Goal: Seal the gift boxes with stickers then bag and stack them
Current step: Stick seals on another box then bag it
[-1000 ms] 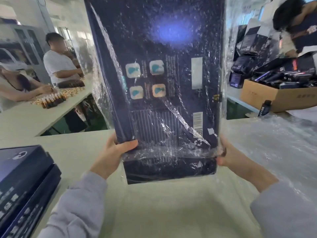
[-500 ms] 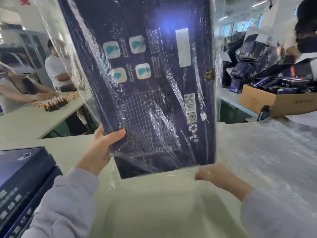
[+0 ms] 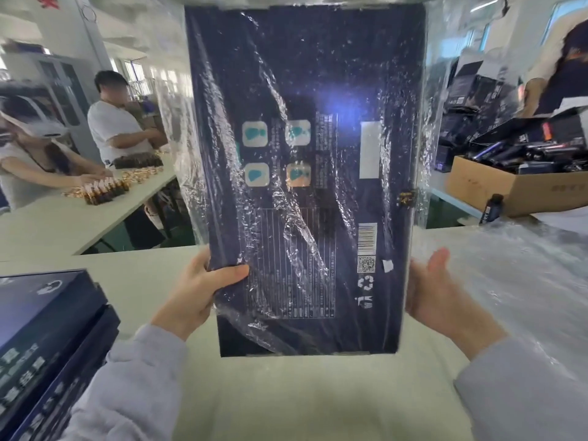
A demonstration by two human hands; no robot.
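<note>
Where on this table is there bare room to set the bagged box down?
Bare table lies below the gift box, between the sleeves, and behind the left hand toward the far edge. Crowded: stacked boxes at left, plastic bags by the right hand.

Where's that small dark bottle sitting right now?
In the head view, the small dark bottle stands on the far right, against the brown cardboard carton, just beyond the crinkled clear plastic bags.

Upright navy gift box (image 3: 305, 186) (clear-bagged)
</note>
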